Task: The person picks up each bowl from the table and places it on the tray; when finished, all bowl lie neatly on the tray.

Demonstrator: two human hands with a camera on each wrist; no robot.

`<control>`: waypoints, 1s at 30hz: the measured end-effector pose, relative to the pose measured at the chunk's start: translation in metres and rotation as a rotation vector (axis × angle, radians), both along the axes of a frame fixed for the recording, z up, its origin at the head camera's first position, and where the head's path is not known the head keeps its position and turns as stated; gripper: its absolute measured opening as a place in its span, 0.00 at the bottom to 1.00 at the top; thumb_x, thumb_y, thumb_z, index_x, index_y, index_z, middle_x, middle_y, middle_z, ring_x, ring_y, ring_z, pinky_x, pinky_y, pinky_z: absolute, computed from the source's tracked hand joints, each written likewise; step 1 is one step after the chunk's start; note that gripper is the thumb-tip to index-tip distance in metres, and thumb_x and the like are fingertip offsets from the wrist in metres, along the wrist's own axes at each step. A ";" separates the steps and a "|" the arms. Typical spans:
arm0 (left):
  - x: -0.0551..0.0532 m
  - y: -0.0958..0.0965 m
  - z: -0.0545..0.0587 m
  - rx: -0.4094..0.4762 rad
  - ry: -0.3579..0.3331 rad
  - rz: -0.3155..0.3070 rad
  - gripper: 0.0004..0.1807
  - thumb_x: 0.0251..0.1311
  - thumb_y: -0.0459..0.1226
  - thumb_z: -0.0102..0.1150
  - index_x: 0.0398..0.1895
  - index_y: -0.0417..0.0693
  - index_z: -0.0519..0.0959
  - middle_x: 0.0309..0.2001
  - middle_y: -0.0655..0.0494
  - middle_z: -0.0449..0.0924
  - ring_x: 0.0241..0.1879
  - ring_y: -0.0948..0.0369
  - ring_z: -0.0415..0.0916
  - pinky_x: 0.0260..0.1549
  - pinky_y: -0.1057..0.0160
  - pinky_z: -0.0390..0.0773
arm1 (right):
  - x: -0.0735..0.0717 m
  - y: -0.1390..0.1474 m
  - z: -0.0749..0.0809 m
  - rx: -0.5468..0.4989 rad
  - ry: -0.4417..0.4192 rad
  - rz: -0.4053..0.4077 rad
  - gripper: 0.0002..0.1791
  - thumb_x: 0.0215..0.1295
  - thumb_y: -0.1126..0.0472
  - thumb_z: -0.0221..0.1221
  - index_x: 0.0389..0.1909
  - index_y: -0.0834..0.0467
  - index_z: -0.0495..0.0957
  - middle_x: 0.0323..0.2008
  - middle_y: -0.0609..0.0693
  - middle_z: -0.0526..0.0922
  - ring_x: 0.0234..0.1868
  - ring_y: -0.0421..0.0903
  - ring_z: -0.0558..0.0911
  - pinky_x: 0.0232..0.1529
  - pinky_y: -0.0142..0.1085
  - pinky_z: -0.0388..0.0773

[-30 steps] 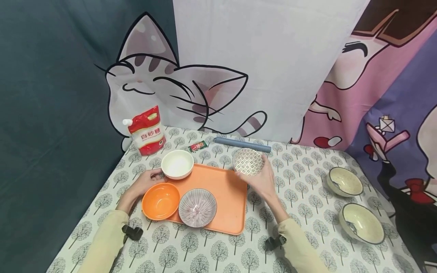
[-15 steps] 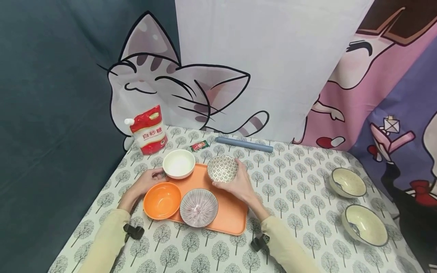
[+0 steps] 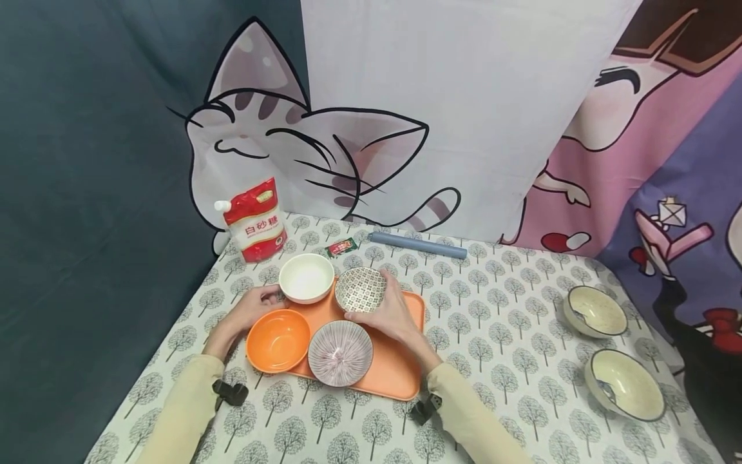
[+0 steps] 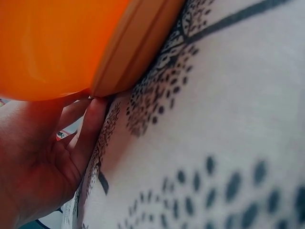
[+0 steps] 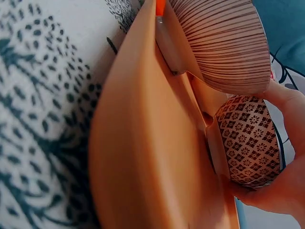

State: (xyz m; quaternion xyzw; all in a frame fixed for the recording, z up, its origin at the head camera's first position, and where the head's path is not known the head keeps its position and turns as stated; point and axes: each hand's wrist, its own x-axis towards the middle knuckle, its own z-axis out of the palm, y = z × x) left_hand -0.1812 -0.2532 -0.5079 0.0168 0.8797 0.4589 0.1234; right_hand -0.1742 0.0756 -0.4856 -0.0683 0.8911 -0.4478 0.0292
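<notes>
Bowl w/ diamond print [image 3: 359, 290] at far side of tray [image 3: 395, 372], R of white bowl [image 3: 306, 278]. R hand [image 3: 393, 316] grip: holding said bowl, thumb nr. side. L hand [image 3: 250, 310] grip: pinching tray's L edge.

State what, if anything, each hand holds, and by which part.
Right hand: the checkered bowl, by its outer side. Left hand: at the tray; whether it grips the edge cannot be told.

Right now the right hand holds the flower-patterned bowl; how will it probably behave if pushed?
The flower-patterned bowl is probably stiff: its rim looks round although the right hand grips it. It may chip against the white bowl beside it, as both look ceramic. It narrows toward its foot, so a high push could tip it.
</notes>
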 end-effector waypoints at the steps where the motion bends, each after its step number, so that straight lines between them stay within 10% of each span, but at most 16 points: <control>1: 0.000 0.000 0.000 0.000 0.002 0.000 0.36 0.67 0.41 0.64 0.72 0.29 0.65 0.33 0.51 0.75 0.32 0.60 0.70 0.32 0.67 0.73 | 0.000 0.000 0.000 0.007 0.003 0.004 0.75 0.33 0.33 0.79 0.80 0.55 0.50 0.77 0.60 0.58 0.76 0.60 0.63 0.70 0.61 0.62; 22: 0.000 -0.001 -0.001 0.013 -0.017 -0.014 0.36 0.67 0.41 0.63 0.72 0.30 0.65 0.33 0.51 0.75 0.32 0.59 0.69 0.32 0.66 0.73 | 0.011 -0.002 -0.004 -0.020 0.026 0.067 0.70 0.52 0.33 0.71 0.82 0.57 0.38 0.81 0.61 0.46 0.80 0.61 0.53 0.74 0.61 0.54; 30: 0.002 -0.001 0.000 0.012 -0.013 -0.021 0.37 0.67 0.42 0.63 0.72 0.30 0.64 0.33 0.52 0.75 0.32 0.60 0.70 0.32 0.67 0.74 | 0.027 0.036 0.025 -0.059 0.071 0.007 0.60 0.61 0.37 0.66 0.82 0.53 0.39 0.80 0.56 0.50 0.79 0.59 0.57 0.69 0.69 0.54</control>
